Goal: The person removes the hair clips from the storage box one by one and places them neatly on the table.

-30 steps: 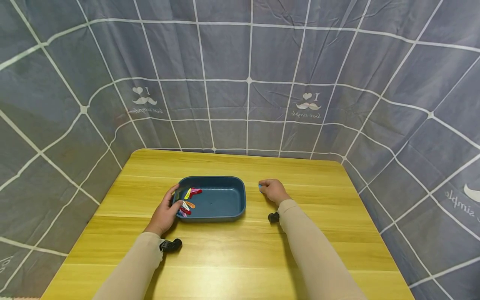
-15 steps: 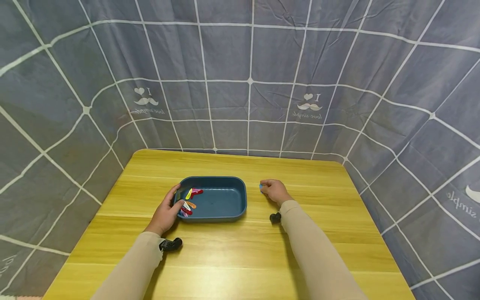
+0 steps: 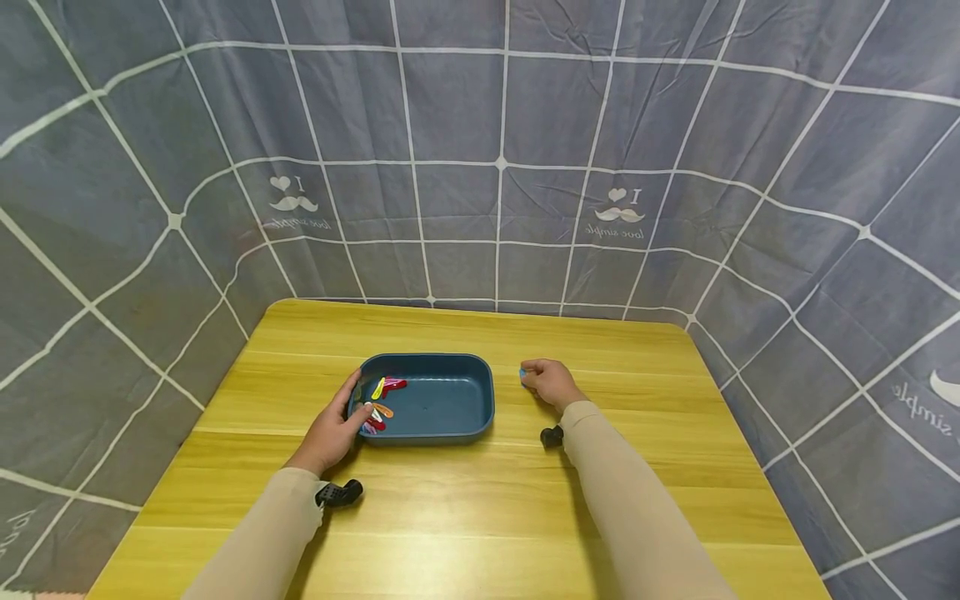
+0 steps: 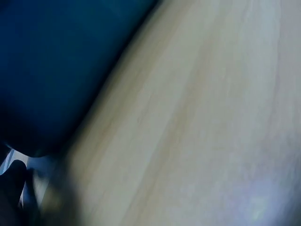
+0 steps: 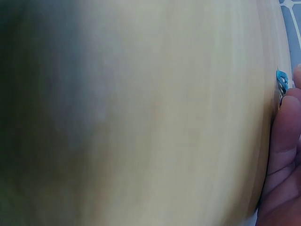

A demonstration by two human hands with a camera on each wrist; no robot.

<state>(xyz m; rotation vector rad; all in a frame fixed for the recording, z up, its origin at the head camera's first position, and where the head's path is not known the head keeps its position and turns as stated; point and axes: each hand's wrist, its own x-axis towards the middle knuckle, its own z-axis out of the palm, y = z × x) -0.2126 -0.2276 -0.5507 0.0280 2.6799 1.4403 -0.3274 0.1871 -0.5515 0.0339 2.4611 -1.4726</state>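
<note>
My left hand (image 3: 328, 429) grips the left end of a dark blue plastic tub (image 3: 453, 407), thumb over the near-left rim and fingers along the outer side. Several snap hair clips lie inside at that end: a yellow clip (image 3: 378, 388), a red clip (image 3: 394, 384), an orange clip (image 3: 384, 410), and white, red and purple ones partly behind the thumb. To the right of the tub, my right hand (image 3: 552, 383) pinches a blue hair clip (image 3: 523, 377) low over the table. In the right wrist view, the blue clip's end (image 5: 282, 79) sticks out past the fingertips.
The wooden table (image 3: 435, 517) extends around the tub on all sides. A grey curtain (image 3: 457, 200) with white grid lines encloses its back and sides. Black wrist cameras, such as the left one (image 3: 340, 493), jut inward from both sleeves.
The left thumb has shifted slightly over the clips at the rim. The right hand holds its place with the blue hair clip, and the tub stays put.
</note>
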